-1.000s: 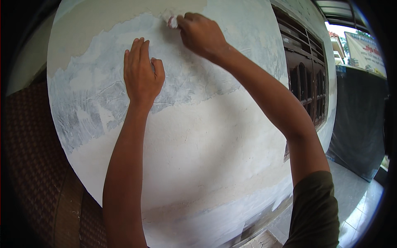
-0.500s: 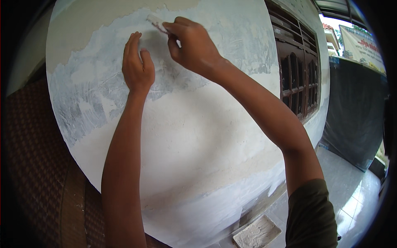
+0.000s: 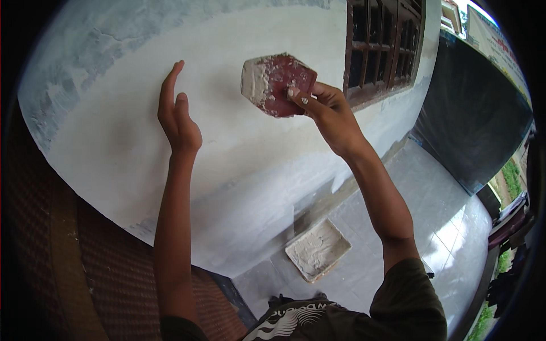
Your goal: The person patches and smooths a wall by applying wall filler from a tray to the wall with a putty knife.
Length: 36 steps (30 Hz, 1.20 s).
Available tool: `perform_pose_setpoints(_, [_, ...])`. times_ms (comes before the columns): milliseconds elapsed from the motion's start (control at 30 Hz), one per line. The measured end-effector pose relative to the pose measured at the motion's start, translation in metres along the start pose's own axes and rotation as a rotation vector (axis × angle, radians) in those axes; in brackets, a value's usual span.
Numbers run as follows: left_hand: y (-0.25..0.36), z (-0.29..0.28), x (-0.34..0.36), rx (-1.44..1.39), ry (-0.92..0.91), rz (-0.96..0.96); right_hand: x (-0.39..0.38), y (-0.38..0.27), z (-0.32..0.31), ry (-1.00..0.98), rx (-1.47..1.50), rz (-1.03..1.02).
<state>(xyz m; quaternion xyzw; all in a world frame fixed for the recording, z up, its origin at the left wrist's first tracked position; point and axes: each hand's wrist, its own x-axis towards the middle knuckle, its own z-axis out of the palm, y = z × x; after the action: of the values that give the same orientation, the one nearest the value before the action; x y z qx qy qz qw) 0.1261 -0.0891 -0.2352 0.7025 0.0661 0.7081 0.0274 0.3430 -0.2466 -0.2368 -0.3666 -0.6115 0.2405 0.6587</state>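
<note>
My right hand (image 3: 329,113) grips a flat dark red putty scraper (image 3: 287,82), thumb on its face. Pale putty coats the scraper's left edge, and bits of it stick to my thumb. The blade is held up in front of the wall (image 3: 256,145), seen broad side on. Nothing is in my left hand (image 3: 179,122); its fingers are stretched upward and the thumb stands apart, close to the wall. Whether it touches the surface I cannot tell. Grey-blue patches and smoother whitish areas cover the wall.
A shallow tray (image 3: 311,277) of pale putty rests on the grey tiled floor (image 3: 364,256) by the wall's foot. Brown window shutters (image 3: 384,48) are set in the wall at upper right. A woven brown panel (image 3: 122,273) stands at lower left, a dark sheet (image 3: 469,113) at far right.
My right hand has drawn the scraper away from the upper wall, turning its face into sight. The view has tipped downward, bringing more floor and the whole tray into sight.
</note>
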Motion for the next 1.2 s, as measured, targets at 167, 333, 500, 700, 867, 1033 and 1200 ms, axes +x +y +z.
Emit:
perform_pose_setpoints(167, [0.025,0.044,-0.130,-0.060,-0.105,-0.301,-0.093,0.069,-0.045,0.098,0.045,0.301])
perform_pose_setpoints(333, [0.066,0.083,-0.246,-0.091,-0.248,-0.553,-0.183,0.136,-0.097,0.185,0.011,0.634])
perform_pose_setpoints(500, [0.104,0.106,-0.334,-0.071,-0.356,-0.766,-0.267,0.197,-0.138,0.329,0.194,0.931])
perform_pose_setpoints(700, [0.122,0.118,-0.413,-0.086,-0.478,-0.948,-0.355,0.246,-0.147,0.487,0.328,1.123])
perform_pose_setpoints(867, [0.115,0.119,-0.466,-0.099,-0.556,-1.015,-0.408,0.286,-0.145,0.589,0.308,1.208])
perform_pose_setpoints(1033, [0.097,0.104,-0.522,-0.104,-0.657,-1.110,-0.451,0.331,-0.124,0.650,0.234,1.348])
perform_pose_setpoints(1200, [0.081,0.083,-0.575,-0.106,-0.707,-1.197,-0.493,0.390,-0.099,0.647,0.114,1.419])
